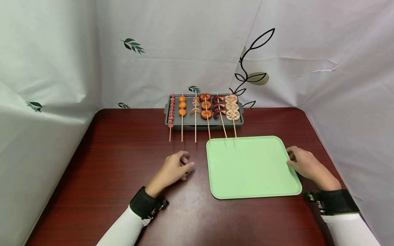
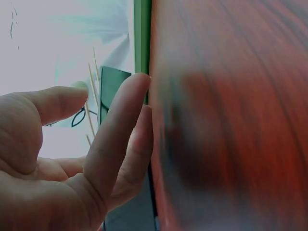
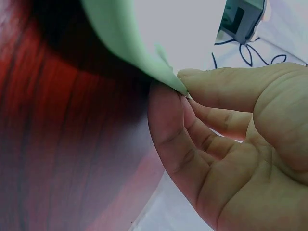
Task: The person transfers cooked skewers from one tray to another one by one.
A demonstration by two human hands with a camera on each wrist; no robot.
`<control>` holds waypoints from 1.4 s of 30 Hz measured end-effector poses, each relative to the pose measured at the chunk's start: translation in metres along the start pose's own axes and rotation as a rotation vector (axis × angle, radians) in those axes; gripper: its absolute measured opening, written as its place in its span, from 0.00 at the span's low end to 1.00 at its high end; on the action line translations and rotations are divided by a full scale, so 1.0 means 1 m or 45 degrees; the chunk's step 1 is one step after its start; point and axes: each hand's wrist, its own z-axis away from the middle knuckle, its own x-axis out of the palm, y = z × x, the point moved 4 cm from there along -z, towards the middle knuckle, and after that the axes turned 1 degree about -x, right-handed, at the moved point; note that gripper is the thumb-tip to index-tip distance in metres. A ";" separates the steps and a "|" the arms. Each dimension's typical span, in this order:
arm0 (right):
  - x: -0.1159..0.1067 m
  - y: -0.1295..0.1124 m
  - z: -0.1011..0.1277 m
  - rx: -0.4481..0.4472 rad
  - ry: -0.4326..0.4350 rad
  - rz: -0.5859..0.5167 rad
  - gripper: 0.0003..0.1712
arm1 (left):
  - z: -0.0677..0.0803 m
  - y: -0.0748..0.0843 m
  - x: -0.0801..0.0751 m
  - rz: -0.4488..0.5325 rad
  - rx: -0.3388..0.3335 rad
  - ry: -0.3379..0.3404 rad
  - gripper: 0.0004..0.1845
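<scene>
Head view: a green tray point(image 1: 246, 167) lies on a dark red table point(image 1: 123, 153), just in front of a grey grill pan point(image 1: 175, 119) of skewers point(image 1: 207, 112). The left hand point(image 1: 173, 169) rests beside the tray, fingers loosely curled, holding nothing. Left wrist view: its fingers point(image 2: 120, 130) are relaxed against the table. Right wrist view: the right hand point(image 3: 226, 139) pinches the tray's right rim.

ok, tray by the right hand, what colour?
Light green tray, plain; clearest in the head view.

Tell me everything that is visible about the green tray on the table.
The green tray is pale mint green, a rounded rectangle with a low raised rim, smooth like plastic. It lies flat on the dark red wooden table, in front of the grey skewer tray; three skewer sticks reach its far edge. Nothing lies on it. The right hand pinches its right rim; the left hand rests apart on the table.
</scene>
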 end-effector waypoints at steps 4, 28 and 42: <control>0.000 -0.002 0.000 -0.005 0.003 -0.002 0.27 | -0.004 0.000 0.008 0.067 -0.021 -0.028 0.28; 0.005 -0.017 0.001 -0.019 -0.054 -0.109 0.29 | -0.020 0.015 0.037 0.075 -0.026 -0.081 0.35; 0.009 -0.021 0.000 -0.021 -0.069 -0.156 0.28 | -0.023 0.019 0.038 -0.002 -0.006 -0.074 0.31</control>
